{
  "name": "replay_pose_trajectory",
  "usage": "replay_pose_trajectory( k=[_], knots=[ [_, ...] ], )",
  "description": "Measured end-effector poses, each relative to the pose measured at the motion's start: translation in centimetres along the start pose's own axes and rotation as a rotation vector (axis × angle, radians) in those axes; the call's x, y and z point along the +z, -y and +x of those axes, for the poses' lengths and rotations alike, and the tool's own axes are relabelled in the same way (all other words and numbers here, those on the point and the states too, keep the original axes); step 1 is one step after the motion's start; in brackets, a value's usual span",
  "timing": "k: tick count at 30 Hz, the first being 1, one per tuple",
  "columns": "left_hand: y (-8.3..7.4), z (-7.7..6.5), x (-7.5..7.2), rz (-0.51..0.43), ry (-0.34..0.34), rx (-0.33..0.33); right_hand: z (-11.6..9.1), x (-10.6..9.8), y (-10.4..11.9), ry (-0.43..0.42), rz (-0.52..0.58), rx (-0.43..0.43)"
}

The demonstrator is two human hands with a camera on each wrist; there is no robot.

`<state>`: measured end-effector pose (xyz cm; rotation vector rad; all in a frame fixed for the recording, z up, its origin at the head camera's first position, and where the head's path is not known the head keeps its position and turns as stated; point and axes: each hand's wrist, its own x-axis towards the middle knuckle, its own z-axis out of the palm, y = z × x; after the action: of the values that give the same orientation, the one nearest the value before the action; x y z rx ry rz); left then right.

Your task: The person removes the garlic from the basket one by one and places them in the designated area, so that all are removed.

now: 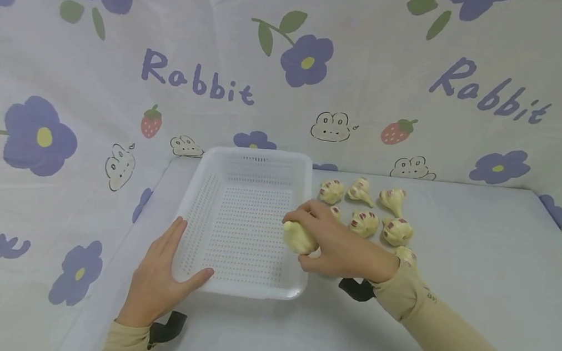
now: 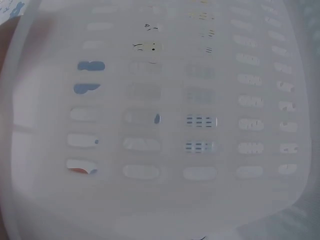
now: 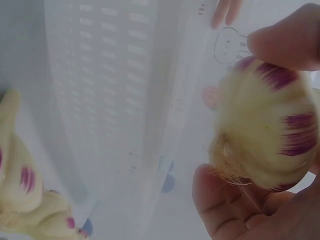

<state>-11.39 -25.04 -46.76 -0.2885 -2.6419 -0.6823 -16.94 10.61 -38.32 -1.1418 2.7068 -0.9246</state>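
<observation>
My right hand (image 1: 337,244) holds a garlic bulb (image 1: 297,239) over the right side of a white perforated plastic basket (image 1: 247,222). In the right wrist view the bulb (image 3: 270,125) is cream with purple streaks, its roots showing, pinched between thumb and fingers. At the basket's near left corner, my left hand (image 1: 156,284) rests with straight fingers along the left rim and the thumb over the front rim. Only the basket's slotted wall (image 2: 165,200) fills most of the left wrist view. No bulbs show inside the basket.
Several more garlic bulbs (image 1: 364,223) lie in loose rows on the white table (image 1: 493,272), right of the basket and partly behind my right hand and sleeve. A printed cloth (image 1: 370,77) with flowers and rabbits hangs behind the table.
</observation>
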Motion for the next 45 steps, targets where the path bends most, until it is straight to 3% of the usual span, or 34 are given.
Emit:
replay_pose_trajectory(
  k=[8,18,45],
  knots=[
    [0.0,0.1,0.0,-0.005,-0.009,0.014,-2.0,-0.6,-0.9,-0.047,0.055,0.07],
    [0.1,0.0,0.1,-0.01,-0.01,0.015,-4.1,-0.4,-2.1,-0.086,-0.021,0.035],
    [0.1,0.0,0.1,-0.018,0.013,-0.008,-7.8,0.3,-3.7,-0.151,-0.032,0.105]
  ],
)
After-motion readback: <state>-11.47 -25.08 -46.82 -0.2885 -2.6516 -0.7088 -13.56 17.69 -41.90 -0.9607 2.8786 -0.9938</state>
